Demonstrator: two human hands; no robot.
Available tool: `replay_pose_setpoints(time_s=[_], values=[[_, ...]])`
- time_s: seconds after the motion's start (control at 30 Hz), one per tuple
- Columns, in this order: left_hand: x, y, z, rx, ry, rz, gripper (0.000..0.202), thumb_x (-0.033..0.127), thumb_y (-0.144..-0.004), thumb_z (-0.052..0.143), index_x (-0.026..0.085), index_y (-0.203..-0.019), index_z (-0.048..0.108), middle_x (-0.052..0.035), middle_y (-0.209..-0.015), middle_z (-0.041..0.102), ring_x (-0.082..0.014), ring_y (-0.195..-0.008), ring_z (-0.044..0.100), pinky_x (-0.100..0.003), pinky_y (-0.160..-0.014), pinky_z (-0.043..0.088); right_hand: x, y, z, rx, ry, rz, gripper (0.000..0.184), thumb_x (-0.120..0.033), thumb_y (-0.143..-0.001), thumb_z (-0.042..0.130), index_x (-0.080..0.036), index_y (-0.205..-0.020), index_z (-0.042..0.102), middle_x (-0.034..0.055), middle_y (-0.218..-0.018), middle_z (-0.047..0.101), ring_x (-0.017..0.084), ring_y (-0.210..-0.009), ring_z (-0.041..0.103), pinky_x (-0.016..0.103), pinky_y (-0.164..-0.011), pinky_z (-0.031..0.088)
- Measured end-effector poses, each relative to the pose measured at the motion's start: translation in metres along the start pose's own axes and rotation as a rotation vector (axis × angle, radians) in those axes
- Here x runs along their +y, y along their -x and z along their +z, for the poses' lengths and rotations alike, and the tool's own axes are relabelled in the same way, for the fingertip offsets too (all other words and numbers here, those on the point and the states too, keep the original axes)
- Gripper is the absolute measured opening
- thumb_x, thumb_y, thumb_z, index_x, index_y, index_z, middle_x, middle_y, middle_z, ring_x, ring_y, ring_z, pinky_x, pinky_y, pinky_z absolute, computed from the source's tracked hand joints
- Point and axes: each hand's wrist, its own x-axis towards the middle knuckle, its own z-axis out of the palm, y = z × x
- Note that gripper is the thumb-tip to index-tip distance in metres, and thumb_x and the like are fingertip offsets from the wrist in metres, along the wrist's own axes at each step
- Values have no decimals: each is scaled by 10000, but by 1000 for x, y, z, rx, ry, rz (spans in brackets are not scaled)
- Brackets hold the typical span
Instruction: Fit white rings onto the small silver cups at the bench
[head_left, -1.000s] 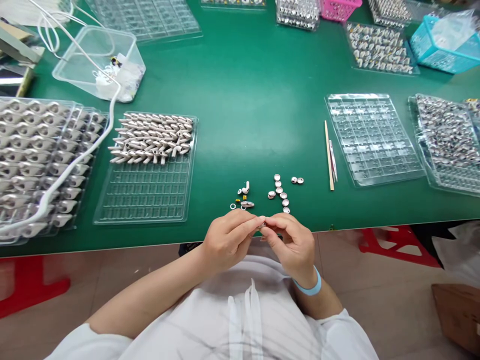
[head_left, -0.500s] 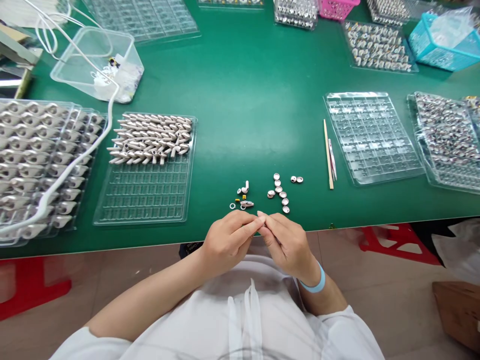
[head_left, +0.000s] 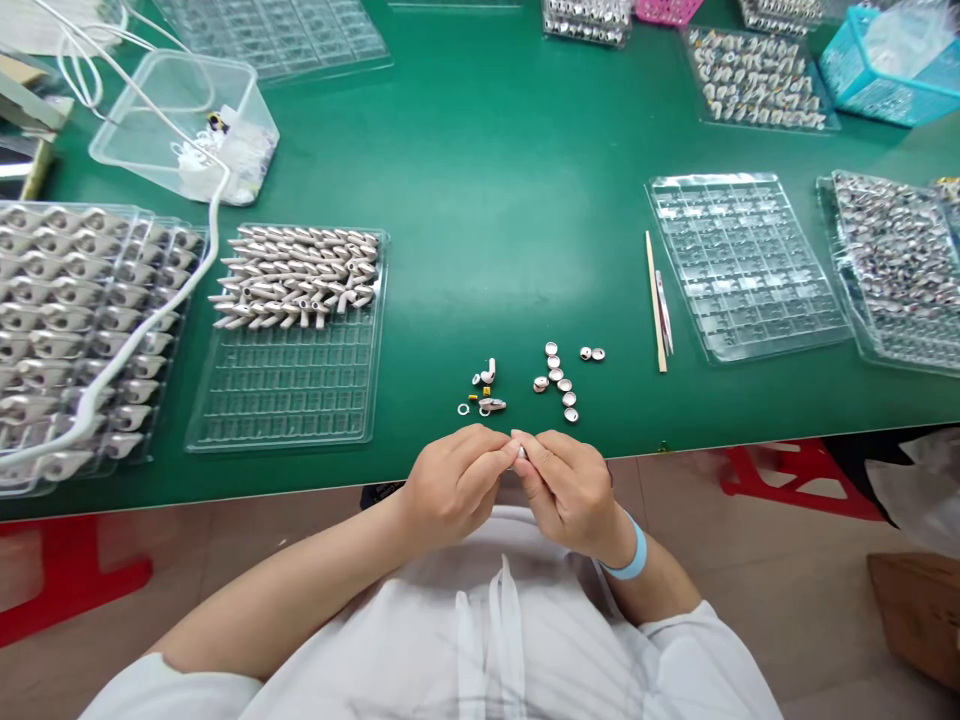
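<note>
The small whitish part was held just above the near edge of the green table mat, pinched between the fingertips of both my hands. They hid most of it, so I could not tell its shape. My left hand closed on it with thumb and forefinger from the left. My right hand, with a light blue wristband at the wrist, met it from the right with fingers curled. Both wrists were bent inward, close to my chest. Just beyond lay loose stock: round silver caps in a short row and a cluster of small white pieces. Further left, the clear plastic pocket tray carried beige stemmed shells across its upper rows only, and the lower pockets showed bare. I judged the batch under half done, with the piece in hand unfinished.
</note>
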Motion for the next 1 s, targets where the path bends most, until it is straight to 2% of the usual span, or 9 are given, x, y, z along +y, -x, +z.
replay_pose_setpoints(time_s=[0.33, 0.5, 0.73, 1.0], values=[[4, -5, -1, -40, -53, 2, 226, 15, -854, 454, 136, -1030, 528, -107, -801, 679, -165, -656, 600, -274, -579, 539, -3, 0, 4, 22, 81, 2, 256, -118, -930, 480, -74, -1146, 611, 100, -765, 642, 191, -644, 592, 305, -522, 452], [3, -7, -3, -71, -75, 18, 224, 36, -867, 429, 164, -1022, 526, -77, -786, 675, -162, -652, 602, -269, -585, 538, -1, 1, 5, -14, 68, 9, 267, -125, -938, 461, -95, -1165, 598, 98, -799, 647, 189, -673, 590, 303, -547, 467], [-1, -4, 0, -104, -95, 37, 223, 20, -849, 449, 137, -1025, 522, -96, -787, 682, -174, -652, 608, -277, -574, 536, 0, 2, 6, -34, 62, 19, 257, -114, -938, 456, -95, -1159, 586, 99, -807, 641, 190, -681, 573, 309, -561, 466], [-5, -2, 2, -141, -101, 22, 236, 41, -852, 418, 167, -1020, 525, -63, -760, 676, -162, -627, 602, -257, -564, 523, 5, 4, 11, -73, 70, 31, 241, -116, -944, 425, -114, -1111, 599, 81, -783, 618, 187, -664, 572, 306, -556, 465]])
